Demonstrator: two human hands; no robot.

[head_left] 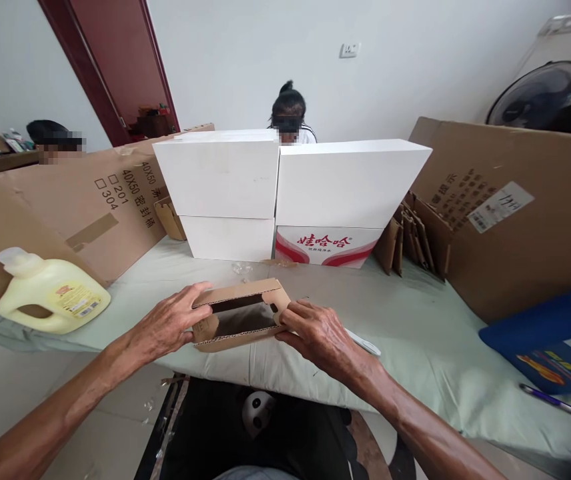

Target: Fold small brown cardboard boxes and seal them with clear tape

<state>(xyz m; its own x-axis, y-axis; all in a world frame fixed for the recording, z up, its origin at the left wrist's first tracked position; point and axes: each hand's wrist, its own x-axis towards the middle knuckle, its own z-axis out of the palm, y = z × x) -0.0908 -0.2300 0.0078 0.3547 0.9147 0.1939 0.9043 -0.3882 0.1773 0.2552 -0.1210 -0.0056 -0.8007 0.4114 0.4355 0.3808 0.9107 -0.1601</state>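
A small brown cardboard box (pixel 245 340) is held above the near edge of the cloth-covered table, its long open side facing me. Gripping its left end is my left hand (pixel 185 313), thumb at the opening. My right hand (pixel 315 330) closes on the right end, where a flap folds inward; its fingertips are partly hidden by the hand. The box's inside looks dark, and I cannot tell whether anything lies in it. Under my right wrist, a white-handled tool (pixel 364 342) rests on the cloth, its other end hidden.
White boxes (pixel 225 180) are stacked at the back, beside a red-and-white carton (pixel 325 247). Large cardboard panels flank the table (pixel 415 320). Folded cardboard (pixel 413 243) stands right. A yellow jug (pixel 55 293), blue jug (pixel 550 340) and purple pen (pixel 560 403) lie near the sides. Two people sit beyond.
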